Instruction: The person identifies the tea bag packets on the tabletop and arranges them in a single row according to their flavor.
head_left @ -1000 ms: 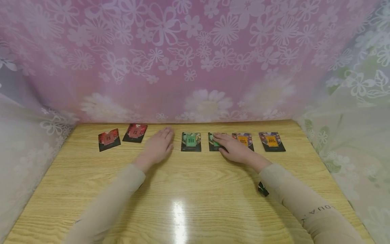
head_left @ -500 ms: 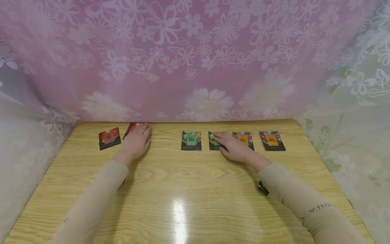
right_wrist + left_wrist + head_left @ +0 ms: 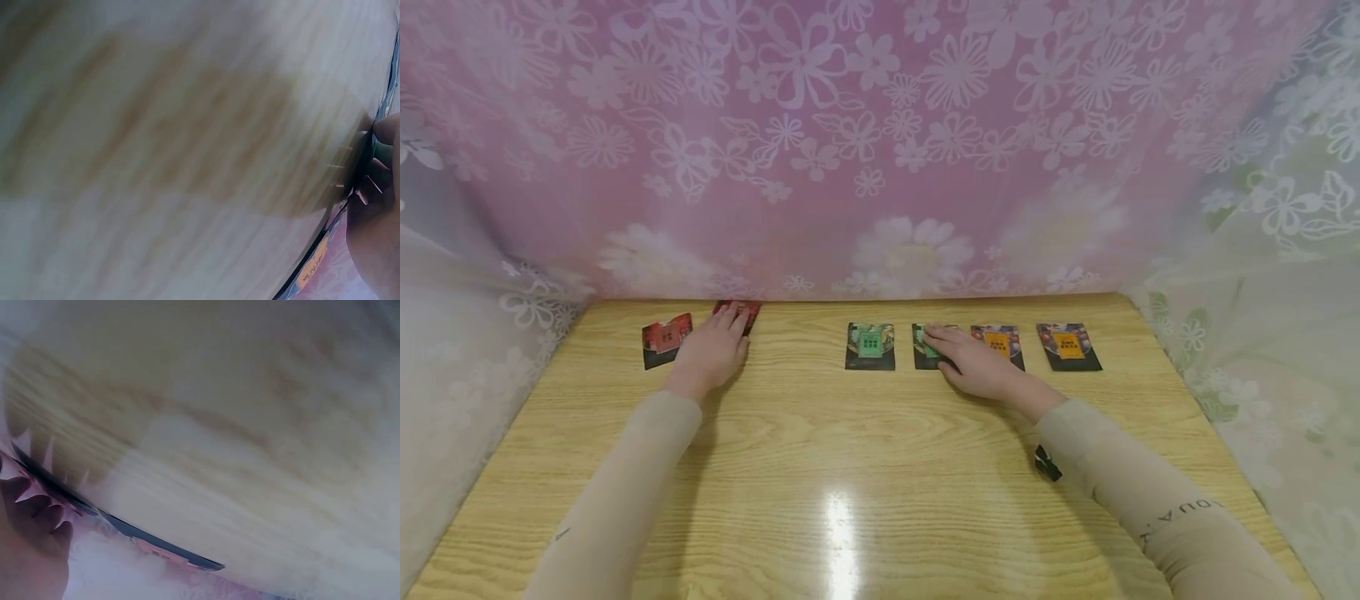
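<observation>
My left hand lies over a small red and black packet at the table's back left, fingers extended across it and hiding its lower part. Just left of this hand is a second red packet, slightly tilted. With straight fingers, my right hand rests on a green-labelled packet, covering its right side. That hand also overlaps an orange-labelled packet. At the edge of the left wrist view, the left hand shows beside the flat packets; the right hand appears likewise in the right wrist view.
Another green packet lies near the middle of the row, and another orange one at its right end. Behind the wooden table hangs a pink flowered cloth. A small dark object shows beside the right sleeve.
My left hand has moved left from the bare wood beside the red packets onto the right-hand red one, then slightly farther left. The right hand has stayed in place.
</observation>
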A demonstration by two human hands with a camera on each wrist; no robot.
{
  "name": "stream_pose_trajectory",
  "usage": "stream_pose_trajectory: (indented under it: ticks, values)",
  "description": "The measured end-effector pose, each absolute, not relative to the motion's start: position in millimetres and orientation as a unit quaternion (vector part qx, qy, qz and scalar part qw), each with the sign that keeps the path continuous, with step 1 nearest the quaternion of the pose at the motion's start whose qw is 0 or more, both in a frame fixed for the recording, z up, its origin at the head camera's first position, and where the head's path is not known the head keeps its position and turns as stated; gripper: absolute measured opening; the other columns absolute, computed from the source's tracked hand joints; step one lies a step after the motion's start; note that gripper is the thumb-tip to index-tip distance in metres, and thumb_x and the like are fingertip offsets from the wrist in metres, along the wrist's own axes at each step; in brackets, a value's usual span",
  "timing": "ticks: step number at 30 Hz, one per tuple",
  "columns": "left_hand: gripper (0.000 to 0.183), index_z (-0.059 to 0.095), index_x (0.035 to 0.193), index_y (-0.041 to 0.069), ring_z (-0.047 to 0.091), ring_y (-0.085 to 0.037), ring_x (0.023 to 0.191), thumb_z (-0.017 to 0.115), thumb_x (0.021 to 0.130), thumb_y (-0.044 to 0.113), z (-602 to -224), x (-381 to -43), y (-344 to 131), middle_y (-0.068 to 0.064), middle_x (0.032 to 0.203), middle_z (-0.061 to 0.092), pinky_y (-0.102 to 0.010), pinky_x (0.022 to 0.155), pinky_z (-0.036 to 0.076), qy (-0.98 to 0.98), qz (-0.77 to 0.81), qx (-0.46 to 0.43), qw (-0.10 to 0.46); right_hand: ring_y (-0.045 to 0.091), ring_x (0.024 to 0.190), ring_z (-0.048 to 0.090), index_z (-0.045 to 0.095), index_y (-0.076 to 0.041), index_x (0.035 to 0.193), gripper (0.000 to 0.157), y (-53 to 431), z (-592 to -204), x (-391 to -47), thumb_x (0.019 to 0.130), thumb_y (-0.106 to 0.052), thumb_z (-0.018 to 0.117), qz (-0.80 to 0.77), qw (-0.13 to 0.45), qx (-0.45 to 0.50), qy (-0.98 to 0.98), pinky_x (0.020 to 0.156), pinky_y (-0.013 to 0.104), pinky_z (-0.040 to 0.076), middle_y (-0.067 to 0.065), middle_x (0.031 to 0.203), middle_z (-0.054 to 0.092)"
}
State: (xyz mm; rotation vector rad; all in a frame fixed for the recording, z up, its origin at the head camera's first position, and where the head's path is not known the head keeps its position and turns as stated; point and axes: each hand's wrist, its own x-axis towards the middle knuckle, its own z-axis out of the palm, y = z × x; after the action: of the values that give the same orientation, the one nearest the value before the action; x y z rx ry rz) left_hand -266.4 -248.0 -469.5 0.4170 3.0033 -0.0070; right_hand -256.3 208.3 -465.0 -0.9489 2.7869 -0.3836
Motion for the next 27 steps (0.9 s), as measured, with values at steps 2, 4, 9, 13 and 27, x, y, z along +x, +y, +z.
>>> stream_pose_trajectory:
  ticks: [2,4,9,13,27]
  values:
    - [0.059,0.027,0.166,-0.005,0.023,-0.047,0.162,0.036,0.115,0.024,-469.6,-266.2,-251.3,-0.03,0.173,0.023,-0.057,0.135,0.022,0.989,0.0,0.137,0.054,0.041,0.161,0.031,0.038,-0.004,0.164,0.058,208.3,-465.7,-256.3,0.11,-0.017,0.056,-0.128,0.086,-0.32,0.935,0.129,0.062,0.033,0.016,0.175,0.03]
    - [0.058,0.029,0.165,-0.005,0.024,-0.047,0.161,0.037,0.114,0.022,-469.5,-266.0,-254.2,-0.03,0.173,0.024,-0.058,0.135,0.023,0.989,-0.001,0.138,0.05,0.041,0.161,0.031,0.038,-0.004,0.164,0.058,208.3,-466.2,-256.4,0.11,-0.017,0.056,-0.129,0.086,-0.32,0.935,0.129,0.061,0.034,0.016,0.175,0.03]
    - [0.059,0.028,0.165,-0.006,0.026,-0.048,0.16,0.042,0.113,0.018,-468.5,-265.0,-257.5,-0.031,0.172,0.025,-0.057,0.134,0.025,0.989,-0.01,0.137,0.061,0.041,0.161,0.031,0.038,-0.005,0.165,0.058,208.8,-467.2,-257.4,0.11,-0.017,0.056,-0.131,0.085,-0.319,0.935,0.13,0.061,0.033,0.016,0.175,0.03]
    - [0.061,0.026,0.166,-0.005,0.024,-0.047,0.161,0.043,0.114,0.021,-468.4,-264.9,-257.4,-0.03,0.173,0.022,-0.057,0.134,0.025,0.988,-0.014,0.136,0.069,0.041,0.161,0.031,0.038,-0.005,0.165,0.058,209.3,-468.5,-258.1,0.11,-0.017,0.056,-0.129,0.083,-0.32,0.935,0.13,0.061,0.033,0.016,0.175,0.03]
    - [0.062,0.026,0.164,-0.009,0.026,-0.047,0.16,0.044,0.115,0.023,-474.4,-256.6,-251.8,-0.032,0.172,0.024,-0.061,0.131,0.031,0.987,0.012,0.149,0.06,0.041,0.161,0.031,0.038,-0.004,0.164,0.058,209.8,-468.9,-258.0,0.11,-0.016,0.056,-0.134,0.084,-0.319,0.934,0.13,0.061,0.032,0.016,0.175,0.03]
